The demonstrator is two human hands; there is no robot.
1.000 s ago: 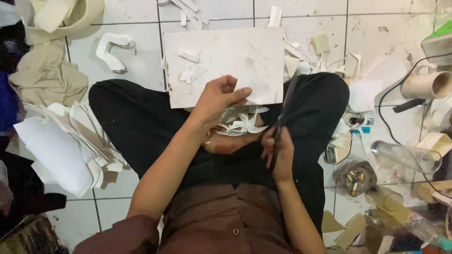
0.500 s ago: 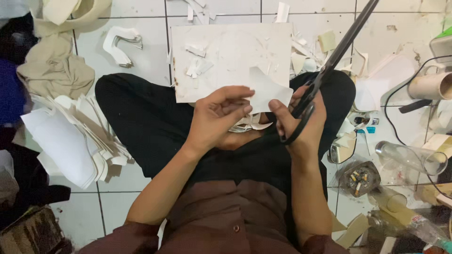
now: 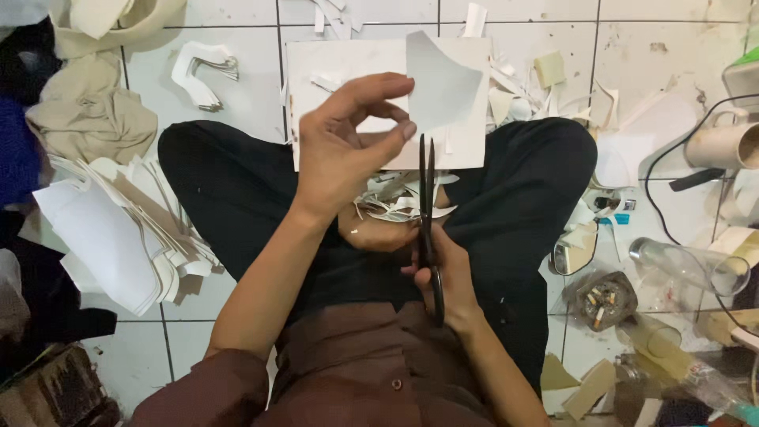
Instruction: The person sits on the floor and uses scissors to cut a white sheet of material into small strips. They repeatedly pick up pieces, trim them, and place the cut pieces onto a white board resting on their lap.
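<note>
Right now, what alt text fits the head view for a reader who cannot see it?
A person sitting cross-legged on a tiled floor holds up a cut white paper piece in the left hand, while the right hand grips black scissors, blades closed and pointing up. Paper scraps fill the lap, by a white board.

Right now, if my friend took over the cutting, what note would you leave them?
Left hand is raised, pinching a cut white paper piece between thumb and fingertips.
Right hand grips black scissors upright over the lap, blades almost closed, clear of the paper.
Done: that piece is cut out; trimmings lie in the lap.
Left: a white board on the floor ahead and a stack of white sheets on the left.
</note>
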